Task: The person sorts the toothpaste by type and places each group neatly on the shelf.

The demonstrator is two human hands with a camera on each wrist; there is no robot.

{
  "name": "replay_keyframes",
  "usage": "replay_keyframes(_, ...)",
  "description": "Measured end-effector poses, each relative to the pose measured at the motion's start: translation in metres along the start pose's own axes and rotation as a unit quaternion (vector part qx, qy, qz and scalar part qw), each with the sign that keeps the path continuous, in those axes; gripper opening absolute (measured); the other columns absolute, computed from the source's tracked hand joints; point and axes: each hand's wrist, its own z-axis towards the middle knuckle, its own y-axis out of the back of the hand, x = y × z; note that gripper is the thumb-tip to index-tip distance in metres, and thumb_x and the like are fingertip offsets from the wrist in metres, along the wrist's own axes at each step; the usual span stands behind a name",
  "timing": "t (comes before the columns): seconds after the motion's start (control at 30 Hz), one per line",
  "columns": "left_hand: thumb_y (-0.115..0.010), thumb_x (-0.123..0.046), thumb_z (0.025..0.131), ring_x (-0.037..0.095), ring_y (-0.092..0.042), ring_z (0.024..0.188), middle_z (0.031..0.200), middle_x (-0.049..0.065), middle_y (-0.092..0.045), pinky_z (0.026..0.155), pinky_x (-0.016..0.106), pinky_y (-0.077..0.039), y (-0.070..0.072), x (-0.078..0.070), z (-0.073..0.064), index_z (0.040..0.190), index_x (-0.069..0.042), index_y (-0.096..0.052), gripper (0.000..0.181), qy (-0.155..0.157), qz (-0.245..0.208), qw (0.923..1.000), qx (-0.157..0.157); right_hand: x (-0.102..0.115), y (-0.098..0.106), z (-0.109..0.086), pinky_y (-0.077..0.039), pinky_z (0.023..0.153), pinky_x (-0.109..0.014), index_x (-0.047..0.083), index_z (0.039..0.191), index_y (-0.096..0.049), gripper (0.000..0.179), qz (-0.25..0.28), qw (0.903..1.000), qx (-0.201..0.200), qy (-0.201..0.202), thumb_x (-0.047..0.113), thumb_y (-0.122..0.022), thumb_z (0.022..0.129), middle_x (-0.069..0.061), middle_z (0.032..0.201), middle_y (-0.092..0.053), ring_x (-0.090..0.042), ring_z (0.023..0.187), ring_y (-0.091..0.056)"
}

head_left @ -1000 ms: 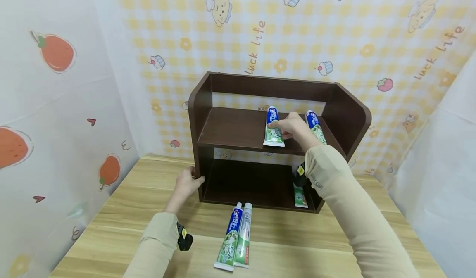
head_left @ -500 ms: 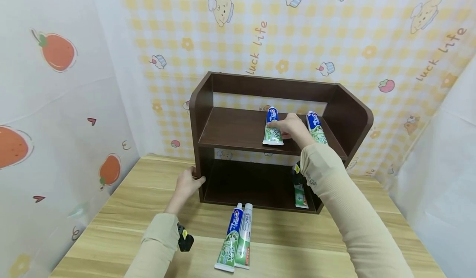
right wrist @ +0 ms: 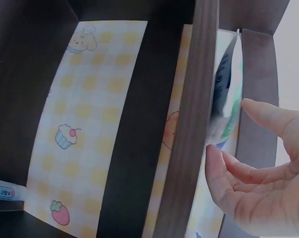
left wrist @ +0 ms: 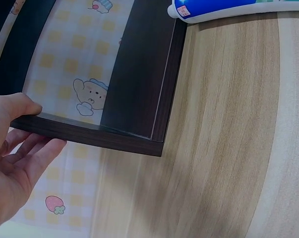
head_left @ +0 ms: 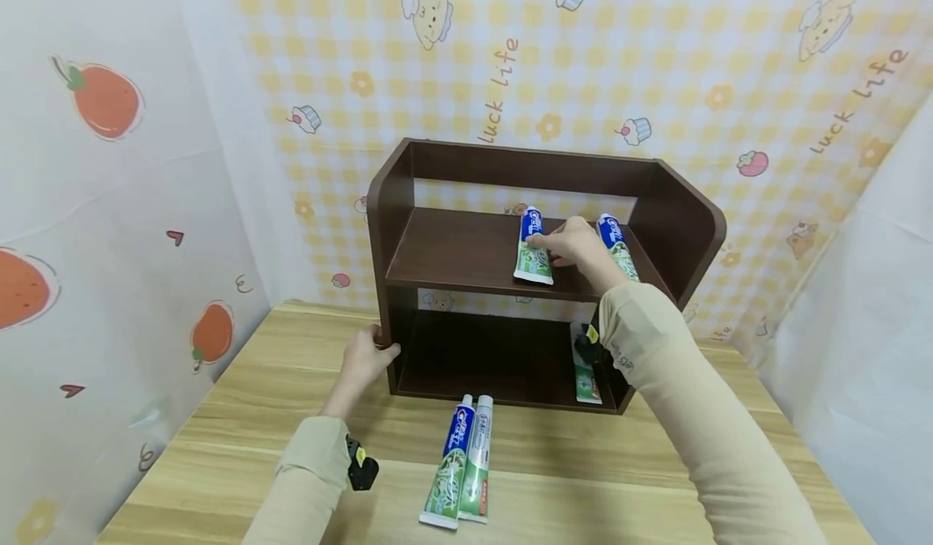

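Observation:
On the upper board of a dark brown shelf point(head_left: 466, 245), my right hand point(head_left: 579, 245) pinches a blue-and-green toothpaste tube point(head_left: 534, 261) from its right side. The tube's cap points to the back and its flat end lies near the board's front edge. From the right wrist view, the toothpaste tube point(right wrist: 231, 94) shows between the thumb and the fingers of my right hand point(right wrist: 268, 173). My left hand point(head_left: 364, 363) grips the shelf's left side panel; in the left wrist view the thumb of the left hand point(left wrist: 15, 144) is inside the panel point(left wrist: 89, 134), the fingers outside.
Another blue-and-green tube point(head_left: 615, 245) lies at the upper board's right, partly behind the right wrist. A green-and-white tube point(head_left: 586, 379) lies at the lower right. Before the shelf, a blue-and-green tube point(head_left: 448, 472) overlaps a silver-green one point(head_left: 477, 464) on the wooden table point(head_left: 291, 383).
The toothpaste tube in my right hand has shifted very slightly back from the upper board's front edge. My left hand keeps its grip on the side panel; the head view has wobbled a little.

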Motion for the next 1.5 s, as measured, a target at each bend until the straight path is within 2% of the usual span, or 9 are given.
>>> replay_keyframes(0.2,-0.06,-0.017,0.083,0.034,-0.06,0.092,0.104,0.025,-0.06,0.075,0.042,-0.05,-0.001,0.001,0.001,0.107,0.007,-0.053,0.034,0.001,0.0,1.0,0.003,0.0,0.004,-0.01,-0.05,0.087,-0.031,-0.005,0.13,-0.042,0.062,-0.012,0.9999,-0.004,0.006,0.036,-0.059,0.086,-0.02,0.132,-0.045,-0.03,0.11,-0.057)
replay_keyframes(0.47,-0.059,-0.018,0.084,0.036,-0.059,0.093,0.107,0.028,-0.058,0.074,0.043,-0.05,-0.001,0.001,0.002,0.108,0.008,-0.052,0.036,0.001,0.001,1.0,0.009,-0.008,0.006,-0.031,-0.048,0.09,-0.038,-0.002,0.125,-0.047,0.056,-0.032,0.9978,-0.004,0.058,0.036,-0.059,0.086,-0.021,0.129,-0.049,-0.032,0.101,-0.062)
replay_keyframes(0.7,-0.058,-0.018,0.084,0.036,-0.059,0.094,0.105,0.027,-0.059,0.074,0.042,-0.05,0.0,0.002,0.003,0.105,0.007,-0.053,0.033,-0.003,0.003,1.0,0.009,-0.016,0.004,-0.048,-0.049,0.089,-0.038,0.0,0.125,-0.047,0.054,-0.004,0.9959,0.003,0.09,0.036,-0.059,0.086,-0.018,0.118,-0.053,-0.03,0.099,-0.061)
replay_keyframes(0.9,-0.059,-0.017,0.083,0.035,-0.06,0.091,0.101,0.026,-0.06,0.073,0.042,-0.049,0.0,0.001,0.003,0.102,0.007,-0.054,0.03,-0.008,0.003,1.0,0.002,-0.023,0.002,-0.062,-0.049,0.089,-0.038,-0.002,0.124,-0.048,0.052,0.007,0.9943,0.009,0.106,0.034,-0.058,0.088,-0.02,0.119,-0.055,-0.029,0.096,-0.062)
replay_keyframes(1.2,-0.059,-0.017,0.083,0.035,-0.06,0.09,0.101,0.026,-0.06,0.073,0.042,-0.049,-0.003,0.001,0.002,0.103,0.007,-0.053,0.032,-0.009,0.002,1.0,0.002,-0.044,-0.012,-0.079,-0.052,0.075,-0.028,-0.003,0.119,-0.051,0.049,0.017,0.9896,0.022,0.141,0.032,-0.061,0.086,-0.015,0.103,-0.058,-0.015,0.08,-0.058)
replay_keyframes(1.5,-0.058,-0.018,0.084,0.038,-0.059,0.096,0.106,0.029,-0.058,0.076,0.044,-0.05,-0.002,0.002,0.005,0.107,0.009,-0.052,0.035,-0.009,0.007,0.9999,0.008,-0.065,-0.036,-0.092,-0.052,0.07,-0.025,-0.003,0.116,-0.053,0.046,0.047,0.9852,0.042,0.16,0.028,-0.064,0.084,-0.015,0.1,-0.061,-0.016,0.082,-0.059)
